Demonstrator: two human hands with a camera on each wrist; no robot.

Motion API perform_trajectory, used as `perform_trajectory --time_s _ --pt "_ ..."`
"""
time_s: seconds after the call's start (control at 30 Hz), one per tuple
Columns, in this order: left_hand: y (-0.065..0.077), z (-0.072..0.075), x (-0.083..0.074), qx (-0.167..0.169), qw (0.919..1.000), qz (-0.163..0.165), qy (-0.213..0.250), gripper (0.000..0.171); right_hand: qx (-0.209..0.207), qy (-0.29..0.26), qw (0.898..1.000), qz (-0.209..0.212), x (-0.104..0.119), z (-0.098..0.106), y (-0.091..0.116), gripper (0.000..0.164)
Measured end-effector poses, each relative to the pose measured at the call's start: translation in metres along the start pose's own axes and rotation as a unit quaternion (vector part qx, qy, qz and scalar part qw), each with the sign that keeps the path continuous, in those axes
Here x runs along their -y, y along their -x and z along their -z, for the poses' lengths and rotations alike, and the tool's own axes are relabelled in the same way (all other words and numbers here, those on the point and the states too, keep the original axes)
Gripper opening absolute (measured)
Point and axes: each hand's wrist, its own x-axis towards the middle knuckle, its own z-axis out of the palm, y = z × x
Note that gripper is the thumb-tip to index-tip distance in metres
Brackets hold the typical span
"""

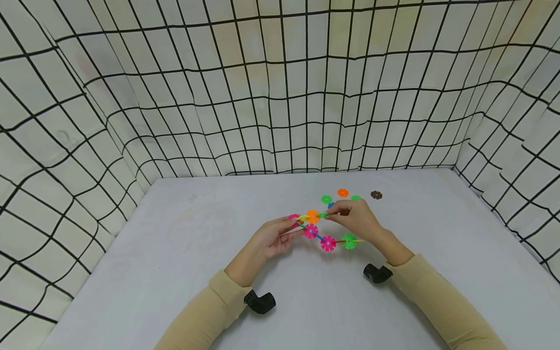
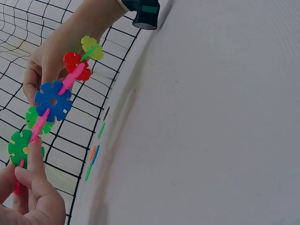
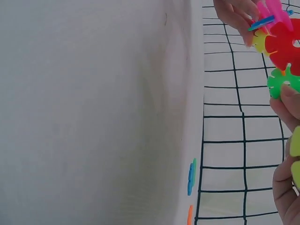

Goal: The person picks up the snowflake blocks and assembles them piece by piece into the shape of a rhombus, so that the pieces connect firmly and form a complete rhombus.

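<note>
A chain of slotted, flower-shaped plastic discs hangs above the white table, its two strands meeting at my left hand. That hand pinches the chain at its left end, by a pink disc. The lower strand has another pink disc and a green disc and runs to the right, under my right hand. On the upper strand is an orange disc. Beside it, my right thumb and fingers pinch a small green disc. A blue disc of the chain shows in the left wrist view.
Loose discs lie flat beyond my right hand: an orange one, a green one, a brown one, and green and blue ones partly hidden. A black grid net over white cloth stands behind the table and along both sides.
</note>
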Motion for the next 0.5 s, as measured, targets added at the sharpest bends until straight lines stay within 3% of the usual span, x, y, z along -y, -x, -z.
perform_trajectory --time_s 0.5 --pt "-0.0018 0.0025 0.0011 0.002 0.9999 -0.005 0.014 0.029 0.044 0.011 0.998 -0.033 -0.0031 0.0061 -0.0024 0.008"
